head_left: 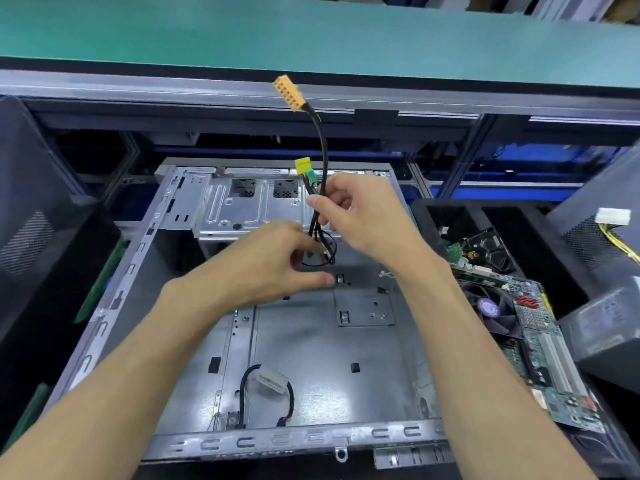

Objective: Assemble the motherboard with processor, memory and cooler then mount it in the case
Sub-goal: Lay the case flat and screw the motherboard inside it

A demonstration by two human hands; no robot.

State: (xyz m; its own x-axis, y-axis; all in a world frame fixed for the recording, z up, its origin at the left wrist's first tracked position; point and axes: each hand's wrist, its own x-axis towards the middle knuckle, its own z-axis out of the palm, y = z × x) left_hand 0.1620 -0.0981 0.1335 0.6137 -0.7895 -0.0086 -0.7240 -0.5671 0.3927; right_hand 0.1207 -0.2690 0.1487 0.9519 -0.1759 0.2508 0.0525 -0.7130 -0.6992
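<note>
Case (363,355), a bare grey sheet-metal tray, lies open below; motherboard (540,344) rests right of it. Right hand (360,216) pinches black cables (323,157) ending in an orange block connector (289,92); left hand (277,265) grips their coiled lower loop.

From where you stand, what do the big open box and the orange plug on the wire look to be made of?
The box looks like bare sheet metal: dull grey, with stamped slots and folded edges. The orange plug looks like moulded plastic: matt, even colour, with neat rows of square holes. Its wire, held by the right hand, seems rubber- or plastic-coated: black and bending smoothly.
</note>
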